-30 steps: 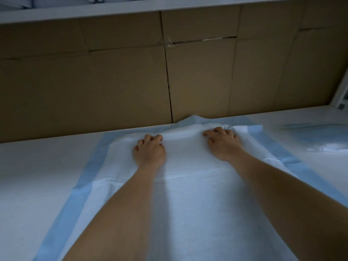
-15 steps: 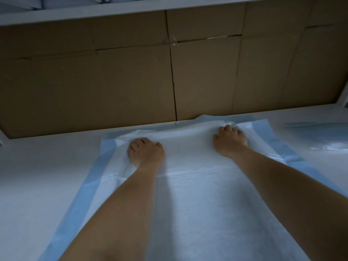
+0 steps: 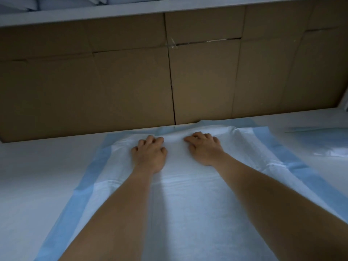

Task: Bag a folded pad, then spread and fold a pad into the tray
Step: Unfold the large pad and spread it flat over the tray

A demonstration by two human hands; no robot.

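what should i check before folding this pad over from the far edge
1. Both hands on the pad: ok, left hand and right hand rest near its far edge.
2. Far edge gripped: cannot tell, fingers curl on the pad, but a pinch is not visible.
3. Pad spread flat: not ok, far edge is rumpled against the cardboard wall.
4. Right side smooth: not ok, wrinkles show.
5. Tray ready: cannot tell, not in view.

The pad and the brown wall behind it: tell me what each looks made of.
Pad: apparently soft, matte nonwoven white padding, faintly textured and creased, with a smoother blue border, probably plastic film. Wall: seemingly corrugated cardboard, matte brown, with seams, creases and a clear tape scrap.
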